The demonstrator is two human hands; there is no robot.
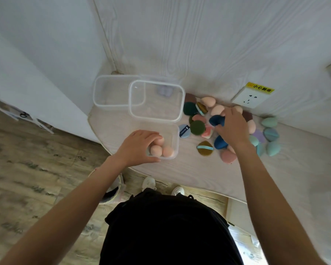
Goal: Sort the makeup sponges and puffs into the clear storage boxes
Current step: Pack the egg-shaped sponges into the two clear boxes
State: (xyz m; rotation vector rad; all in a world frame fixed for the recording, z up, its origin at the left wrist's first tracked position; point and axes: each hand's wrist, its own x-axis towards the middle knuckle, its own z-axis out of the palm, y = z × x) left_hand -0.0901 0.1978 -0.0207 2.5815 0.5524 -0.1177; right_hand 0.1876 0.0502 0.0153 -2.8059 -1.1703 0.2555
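Observation:
Three clear storage boxes stand on the pale table. The nearest box point(175, 137) holds peach egg sponges point(161, 150), and my left hand point(139, 145) reaches into it, fingers on one peach sponge point(160, 141). The middle box point(157, 100) shows a lilac sponge point(164, 91) through its wall. The far box point(111, 90) looks empty. To the right lies a pile of sponges and puffs point(198, 127). My right hand point(232, 127) rests on the pile, fingers around a dark blue puff point(216, 120).
A wall socket with a yellow label point(251, 96) sits behind the pile. Teal sponges point(269, 134) lie at the pile's right edge. The table's curved front edge point(141, 171) runs just below the nearest box. Wooden floor and my shoes show below.

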